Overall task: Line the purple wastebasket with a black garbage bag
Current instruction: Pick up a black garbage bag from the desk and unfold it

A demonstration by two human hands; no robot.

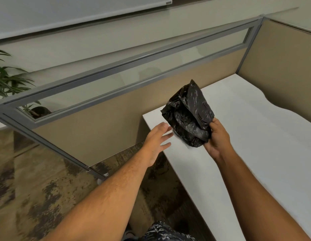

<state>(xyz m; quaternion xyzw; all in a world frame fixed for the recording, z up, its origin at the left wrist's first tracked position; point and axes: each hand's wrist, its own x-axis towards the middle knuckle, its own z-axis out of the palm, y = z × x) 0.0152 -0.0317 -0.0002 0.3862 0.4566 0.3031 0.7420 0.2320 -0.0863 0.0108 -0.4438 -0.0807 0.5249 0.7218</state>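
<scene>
Dark fabric printed with pale, twig-like marks (164, 232) fills the bottom edge just below the camera, and two bare forearms reach forward from either side of it. Beneath them lies a carpet (38, 188) mottled in tan and dark brown blotches, rough and worn in look. To the right a white desk (255, 145) with a smooth matte top and a sharp near corner runs away toward a wavy far edge. Above that corner the right hand (218, 139) holds the black garbage bag (189, 115), still bunched into a crumpled, roughly folded wad; its thin plastic is glossy, creased all over, with small bright glints along the wrinkles and a pointed tip at the top. Thumb and fingers are closed on the wad's lower right edge, wrist bent slightly inward. Just left of the bag, close to it but not clearly touching, the left hand (157, 141) is held out with fingers spread and loose, gripping nothing, palm turned toward the plastic. Behind the desk stand beige cloth-covered partition panels (99, 129) framed in grey metal, with a narrow glass strip along the top. A leafy green plant (7, 79) shows at the far left. No purple wastebasket can be seen.
</scene>
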